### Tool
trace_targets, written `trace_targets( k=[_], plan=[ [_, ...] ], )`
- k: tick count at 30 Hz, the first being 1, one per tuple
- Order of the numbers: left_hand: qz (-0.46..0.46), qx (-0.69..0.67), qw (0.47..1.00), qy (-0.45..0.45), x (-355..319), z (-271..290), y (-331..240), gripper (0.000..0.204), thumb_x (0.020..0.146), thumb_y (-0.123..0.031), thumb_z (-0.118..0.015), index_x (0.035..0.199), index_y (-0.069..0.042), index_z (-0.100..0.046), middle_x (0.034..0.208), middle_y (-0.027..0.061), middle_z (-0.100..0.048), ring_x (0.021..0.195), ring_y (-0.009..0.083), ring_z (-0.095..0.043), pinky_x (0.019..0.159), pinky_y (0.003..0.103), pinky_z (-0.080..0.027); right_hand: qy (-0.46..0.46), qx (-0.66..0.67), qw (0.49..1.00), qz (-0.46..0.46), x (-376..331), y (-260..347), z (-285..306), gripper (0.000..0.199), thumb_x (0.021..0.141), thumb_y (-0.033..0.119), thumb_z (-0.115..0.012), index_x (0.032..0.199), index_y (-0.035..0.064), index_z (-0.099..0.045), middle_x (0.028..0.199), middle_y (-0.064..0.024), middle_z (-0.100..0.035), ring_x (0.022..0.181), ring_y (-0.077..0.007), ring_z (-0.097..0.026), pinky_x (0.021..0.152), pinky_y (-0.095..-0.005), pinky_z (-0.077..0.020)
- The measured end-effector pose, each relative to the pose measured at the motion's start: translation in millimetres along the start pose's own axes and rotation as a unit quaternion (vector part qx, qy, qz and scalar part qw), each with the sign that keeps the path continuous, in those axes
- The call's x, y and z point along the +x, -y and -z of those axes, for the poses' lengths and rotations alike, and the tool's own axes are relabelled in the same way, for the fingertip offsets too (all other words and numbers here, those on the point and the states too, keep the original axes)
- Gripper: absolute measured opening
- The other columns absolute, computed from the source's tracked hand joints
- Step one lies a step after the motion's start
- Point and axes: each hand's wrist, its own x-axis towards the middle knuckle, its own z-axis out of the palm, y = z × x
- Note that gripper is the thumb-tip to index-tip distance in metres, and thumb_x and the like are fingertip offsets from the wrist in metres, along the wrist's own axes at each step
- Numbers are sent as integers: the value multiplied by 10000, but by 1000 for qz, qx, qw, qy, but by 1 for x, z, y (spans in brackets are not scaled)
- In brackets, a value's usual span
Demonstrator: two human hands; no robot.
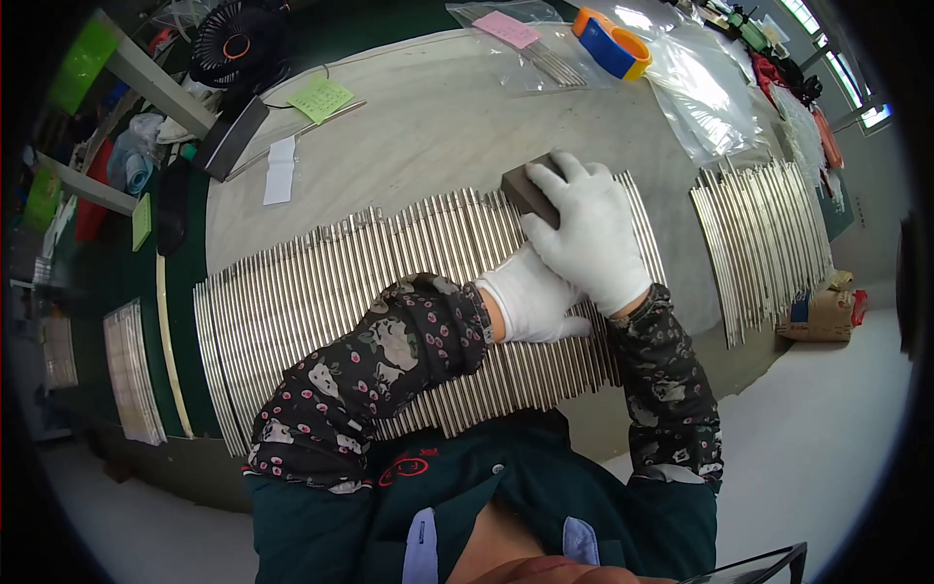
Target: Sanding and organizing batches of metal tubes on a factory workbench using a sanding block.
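A wide row of thin, shiny metal rods [321, 282] lies side by side across the table in front of me. My right hand [593, 234], in a white glove, grips a dark grey rectangular block [526, 191] at the far ends of the rods. My left hand [533, 300], gloved as well, rests flat on the rods just below, its thumb stretched out to the right. Part of its fingers is hidden under my right hand.
A second bundle of rods [764, 243] lies at the right. Plastic bags [705, 92], a roll of blue and orange tape [613, 44] and a bag of rods with a pink note [506, 29] lie at the back. A black fan [236, 46] stands at far left.
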Motion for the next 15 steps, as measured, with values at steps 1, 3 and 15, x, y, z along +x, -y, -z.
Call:
trace_targets(
  k=[1,3,15],
  plan=[
    [19,-28,999,6,0,-1,0,651,897,-524,-619,1359,-67,-582,1409,206,-550,1362,369,-451,1199,544,-248,28,25,994,102,6,5,1,466,751,296,-731,1162,80,-708,1123,-162,-677,989,-353,-637,831,-458,-526],
    [5,-16,999,-49,0,-2,0,639,896,-521,-619,1336,-58,-600,1381,221,-570,1338,373,-475,1192,511,-278,77,-49,996,-25,15,0,7,458,746,288,-727,1159,91,-716,1176,-172,-662,1001,-354,-632,845,-446,-524],
    [-51,15,985,-165,9,-8,0,625,872,-479,-662,1333,-60,-606,1373,208,-561,1335,391,-467,1185,517,-289,43,-170,979,-102,26,-11,25,356,775,287,-692,1078,105,-736,1110,-149,-668,957,-333,-638,812,-454,-522]
  ],
)
